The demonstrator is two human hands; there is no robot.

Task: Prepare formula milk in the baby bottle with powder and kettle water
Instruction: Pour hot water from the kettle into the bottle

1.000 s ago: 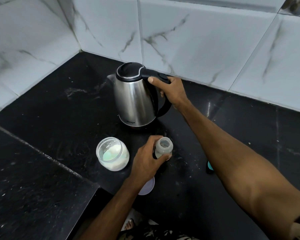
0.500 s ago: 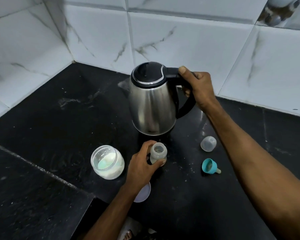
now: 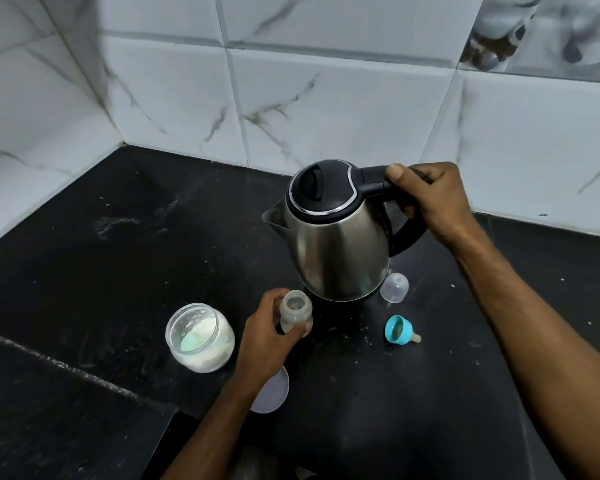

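Two hands: both at work, each holding one thing.
Landmark: the baby bottle (image 3: 296,315), upright on the black table (image 3: 84,271), mouth open and uncapped.
Nearest the viewer: one pale round lid (image 3: 271,393), lying flat just in front of the bottle, partly hidden under the left wrist.
Left hand (image 3: 265,336): fingers and thumb curled round the bottle's body, steadying it on the table.
Left of the bottle: one clear jar (image 3: 200,336), open, with white powder in its lower part.
Right of the bottle: one teal teat ring (image 3: 400,329) on its side; a little farther back, one clear dome cap (image 3: 394,287).
Just behind and above the bottle: one steel kettle (image 3: 333,237), lid closed, off the table, spout facing left and roughly level.
Right hand (image 3: 430,200): wrapped round the kettle's black handle, thumb on top.
Step in hand: seemingly bringing kettle water to the bottle; no stream shows yet.
Next move calls for: spout brought over the narrow mouth, then a slow tilt while the left hand keeps the bottle still.
Bottle contents: cannot be told from this view.
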